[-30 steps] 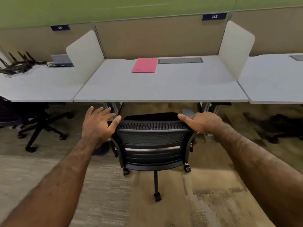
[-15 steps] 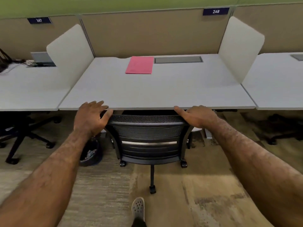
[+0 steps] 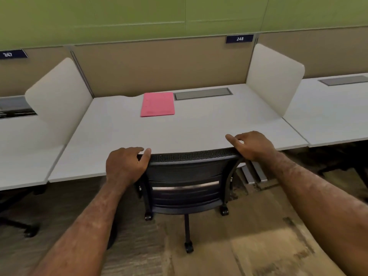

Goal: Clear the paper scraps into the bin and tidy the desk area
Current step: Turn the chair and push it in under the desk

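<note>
Head view: the left hand grips the top left corner of the black mesh chair, thumb over the rim. The right hand rests on the top right corner, fingers loosely curled. The chair back sits against the desk edge. A pink folder lies near the desk's rear.

A dark blue plate on top of the tan partition, up right, reads "248" in white. A second blue plate at the left edge, on the next partition, looks like "247", though the digits are blurred. The pink folder bears faint marks, too small to read.
</note>
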Demonstrator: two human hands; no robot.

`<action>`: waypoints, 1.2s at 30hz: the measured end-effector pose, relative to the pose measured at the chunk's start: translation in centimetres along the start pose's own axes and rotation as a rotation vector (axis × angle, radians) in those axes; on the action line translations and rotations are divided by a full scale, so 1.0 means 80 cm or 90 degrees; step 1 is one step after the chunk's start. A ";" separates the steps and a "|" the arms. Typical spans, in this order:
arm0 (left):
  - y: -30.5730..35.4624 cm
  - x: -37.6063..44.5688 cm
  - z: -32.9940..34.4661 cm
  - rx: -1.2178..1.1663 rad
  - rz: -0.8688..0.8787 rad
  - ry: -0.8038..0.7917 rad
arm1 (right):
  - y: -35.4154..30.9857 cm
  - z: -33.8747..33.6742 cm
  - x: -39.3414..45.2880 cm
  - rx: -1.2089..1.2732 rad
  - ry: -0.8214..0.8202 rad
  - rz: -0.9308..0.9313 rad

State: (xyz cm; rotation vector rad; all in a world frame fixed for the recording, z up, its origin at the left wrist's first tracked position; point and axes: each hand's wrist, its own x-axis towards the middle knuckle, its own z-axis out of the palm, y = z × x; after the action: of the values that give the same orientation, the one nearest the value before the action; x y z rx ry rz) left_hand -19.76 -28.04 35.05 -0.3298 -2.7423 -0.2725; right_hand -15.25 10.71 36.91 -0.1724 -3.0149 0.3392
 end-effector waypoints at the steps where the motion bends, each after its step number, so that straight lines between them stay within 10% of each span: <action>1: -0.003 0.009 0.003 -0.001 0.008 -0.001 | -0.002 0.002 0.006 -0.010 0.033 -0.001; 24: 0.016 0.083 0.042 0.005 0.018 0.027 | 0.043 0.007 0.106 0.099 0.003 -0.008; 36: 0.032 0.128 0.004 -0.020 -0.053 -0.421 | 0.001 -0.031 0.134 -0.015 -0.148 -0.112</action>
State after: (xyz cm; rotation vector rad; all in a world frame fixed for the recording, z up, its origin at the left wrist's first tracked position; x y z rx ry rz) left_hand -28.49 -23.59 38.98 -0.3638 -3.4119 -0.2641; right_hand -25.54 12.65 40.29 0.1402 -3.2319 0.3288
